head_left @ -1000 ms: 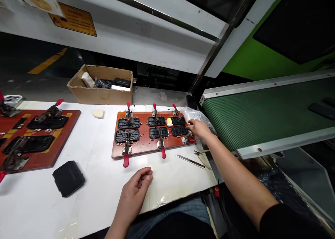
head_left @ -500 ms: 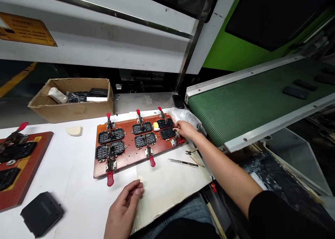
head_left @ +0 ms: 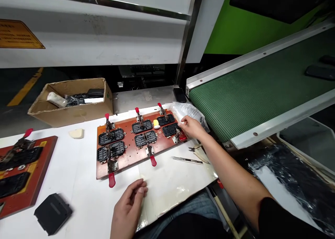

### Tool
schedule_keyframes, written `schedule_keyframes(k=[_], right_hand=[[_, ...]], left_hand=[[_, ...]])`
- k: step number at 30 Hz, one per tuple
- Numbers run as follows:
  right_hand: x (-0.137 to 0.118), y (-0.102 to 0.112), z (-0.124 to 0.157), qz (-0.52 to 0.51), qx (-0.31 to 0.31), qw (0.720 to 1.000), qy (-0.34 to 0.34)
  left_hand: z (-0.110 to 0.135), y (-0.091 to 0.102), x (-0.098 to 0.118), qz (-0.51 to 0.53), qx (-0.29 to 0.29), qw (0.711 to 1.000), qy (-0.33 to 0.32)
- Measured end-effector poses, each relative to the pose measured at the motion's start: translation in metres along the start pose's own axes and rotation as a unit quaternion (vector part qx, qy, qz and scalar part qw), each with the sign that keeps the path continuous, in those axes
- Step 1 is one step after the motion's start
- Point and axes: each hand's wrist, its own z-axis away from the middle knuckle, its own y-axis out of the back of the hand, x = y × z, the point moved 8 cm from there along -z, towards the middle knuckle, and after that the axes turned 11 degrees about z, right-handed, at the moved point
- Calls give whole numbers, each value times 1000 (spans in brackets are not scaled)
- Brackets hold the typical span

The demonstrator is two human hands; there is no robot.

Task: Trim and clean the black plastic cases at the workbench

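My right hand [head_left: 193, 128] is over the right end of a red-brown fixture board [head_left: 132, 156], its thumb and index finger drawn together. Any small thing between them is hidden. Just under that hand lie a black ribbed plastic part [head_left: 170, 129] and a toggle clamp [head_left: 176, 138], whose red handle is partly covered. Loosely closed, my left hand [head_left: 129, 206] rests on the table in front of the board with nothing visible in it. More black parts sit on the board under red-handled clamps [head_left: 111, 165]. A yellow and white piece [head_left: 156, 124] lies between parts.
Right of the board lie a craft knife [head_left: 187, 160], nippers [head_left: 195, 149] and a plastic bag [head_left: 190, 110]. A conveyor [head_left: 235, 89] runs behind. A cardboard box [head_left: 75, 113], a second fixture [head_left: 39, 176] and a black housing [head_left: 53, 213] are at left.
The view has shifted slightly. My right hand has lifted and drawn back a little from the rightmost black part; my left hand stays loosely curled on the table.
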Motion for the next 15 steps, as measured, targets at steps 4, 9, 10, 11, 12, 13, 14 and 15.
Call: schedule_keyframes(k=[4, 9, 10, 11, 12, 13, 14, 15], right_hand=[[3, -19, 42, -89, -32, 996, 1], [4, -24, 76, -143, -44, 989, -14], [-3, -15, 76, -148, -25, 989, -4], [-13, -4, 75, -153, 2, 988, 17], [-26, 7, 74, -155, 34, 986, 48], [-42, 15, 72, -153, 61, 982, 91], [-60, 18, 71, -139, 75, 977, 145], [-76, 14, 71, -116, 74, 970, 201]], left_hand=[[0, -1, 1, 5, 7, 1000, 0], [0, -1, -1, -5, 9, 1000, 4], [0, -1, -2, -8, 10, 1000, 3], [0, 0, -2, -11, 12, 1000, 2], [1, 0, -2, -14, 15, 1000, 1], [1, 1, -2, -17, 20, 1000, 0], [1, 1, -2, -19, 24, 1000, 0], [1, 1, -1, -20, 29, 999, 0]])
